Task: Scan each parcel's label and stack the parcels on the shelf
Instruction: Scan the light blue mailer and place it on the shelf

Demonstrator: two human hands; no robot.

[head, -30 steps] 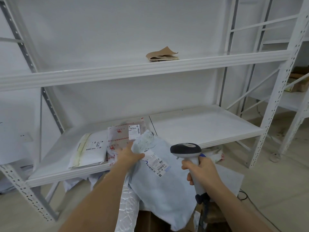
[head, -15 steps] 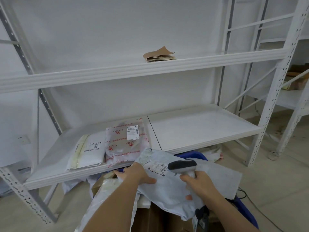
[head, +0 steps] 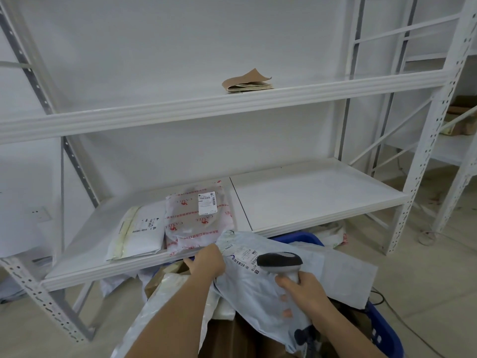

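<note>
Your left hand (head: 208,262) had its fingers curled over the top edge of the pale blue mailer (head: 258,293), pinching it, while your right hand (head: 303,291) was wrapped round the grip of the scanner (head: 280,260), whose head sat right over the label (head: 244,258). The mailer lay slumped on the pile in the blue bin (head: 384,329), below the front lip of the lower shelf (head: 309,200). To scan well, you probably needed to pull the bag taut so the barcode lay flat, and draw the scanner back a little, since its head covered part of the label. On the shelf's left half lay a white envelope (head: 140,231) and, just beside it, a clear bag with red print (head: 196,220), both label up. The right half looked the easier landing spot. The shelf lip stood between bin and shelf, so the floppy bag would likely need lifting well clear. Brown folded paper (head: 247,81) sat on the upper shelf (head: 206,109), out of the way.
</note>
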